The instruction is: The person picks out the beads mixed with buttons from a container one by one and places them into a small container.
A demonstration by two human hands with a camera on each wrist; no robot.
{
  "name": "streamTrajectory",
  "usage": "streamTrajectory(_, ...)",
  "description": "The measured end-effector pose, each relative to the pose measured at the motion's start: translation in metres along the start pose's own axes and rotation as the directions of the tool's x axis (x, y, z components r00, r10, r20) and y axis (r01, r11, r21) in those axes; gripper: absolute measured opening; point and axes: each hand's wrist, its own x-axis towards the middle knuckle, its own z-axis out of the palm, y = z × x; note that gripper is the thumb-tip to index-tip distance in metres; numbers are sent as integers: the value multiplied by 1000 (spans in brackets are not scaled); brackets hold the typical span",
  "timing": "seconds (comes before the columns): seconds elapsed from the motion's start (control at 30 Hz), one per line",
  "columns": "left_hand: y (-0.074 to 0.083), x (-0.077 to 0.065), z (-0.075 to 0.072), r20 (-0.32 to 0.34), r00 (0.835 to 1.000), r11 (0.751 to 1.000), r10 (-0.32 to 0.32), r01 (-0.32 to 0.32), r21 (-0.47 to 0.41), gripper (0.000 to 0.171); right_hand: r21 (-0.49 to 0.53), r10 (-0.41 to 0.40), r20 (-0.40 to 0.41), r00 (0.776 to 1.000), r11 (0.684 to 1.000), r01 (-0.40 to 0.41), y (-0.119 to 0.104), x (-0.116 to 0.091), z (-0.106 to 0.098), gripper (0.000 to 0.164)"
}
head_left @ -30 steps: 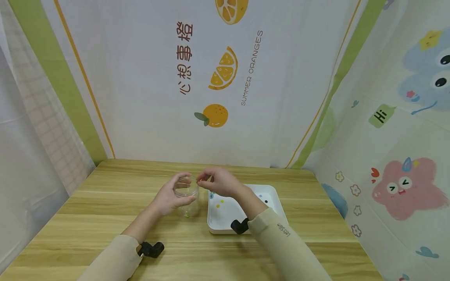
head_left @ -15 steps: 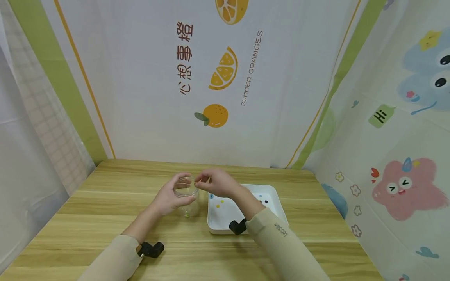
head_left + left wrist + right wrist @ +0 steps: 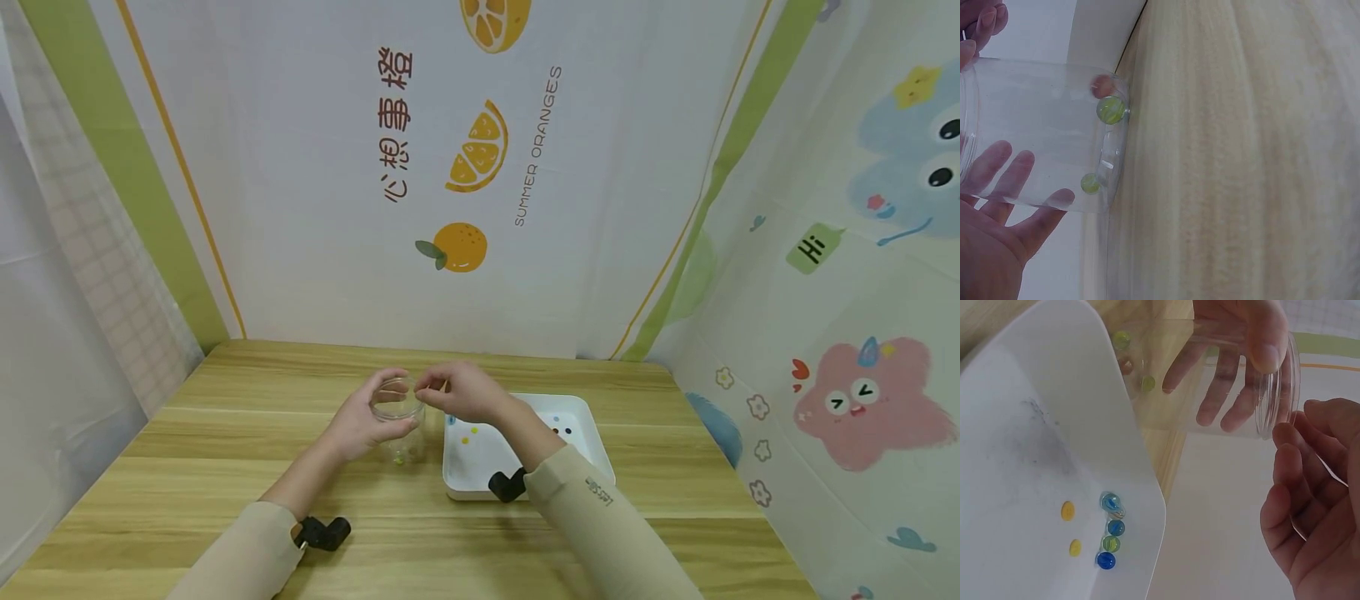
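My left hand (image 3: pixel 369 425) grips a clear jar (image 3: pixel 1041 125) near its mouth, the thumb on one side and the fingers spread along the other. Its open mouth faces up in the head view. At the bottom of the jar lie two green marbles, one larger-looking green marble (image 3: pixel 1111 110) and another green marble (image 3: pixel 1090 183), beside a blurred reddish-brown round piece (image 3: pixel 1102 86). My right hand (image 3: pixel 465 392) is at the jar's rim. In the right wrist view its fingers are loosely bent, fingertips right by the rim, with nothing visible between thumb and forefinger.
A white tray (image 3: pixel 480 475) stands to the right of the jar on the wooden table (image 3: pixel 405 550), under the right forearm. Inside it lie a yellow button (image 3: pixel 1067 510), another yellow button (image 3: pixel 1075 548), several marbles (image 3: pixel 1116 527) and small dark pieces (image 3: pixel 567 431). Printed curtains hang behind.
My right hand has moved slightly left, its fingertips coming onto the jar's rim, then stays put. The left hand and the jar have not moved.
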Motion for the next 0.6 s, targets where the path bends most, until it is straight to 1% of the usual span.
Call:
streamTrajectory(0.17,-1,0,0,-5,1000,1000,3,-3,12,81,36,20,-20,1000,999,-19,4,-3,-3,20)
streamTrajectory(0.37,2,-1,0,-16,1000,1000,16,-15,18,79,91,62,-34,997,994,-59,8,-10,-10,22)
streamTrajectory(0.6,2,-1,1,-18,1000,1000,10,-10,17,80,106,91,-45,995,991,-86,23,-17,-16,20)
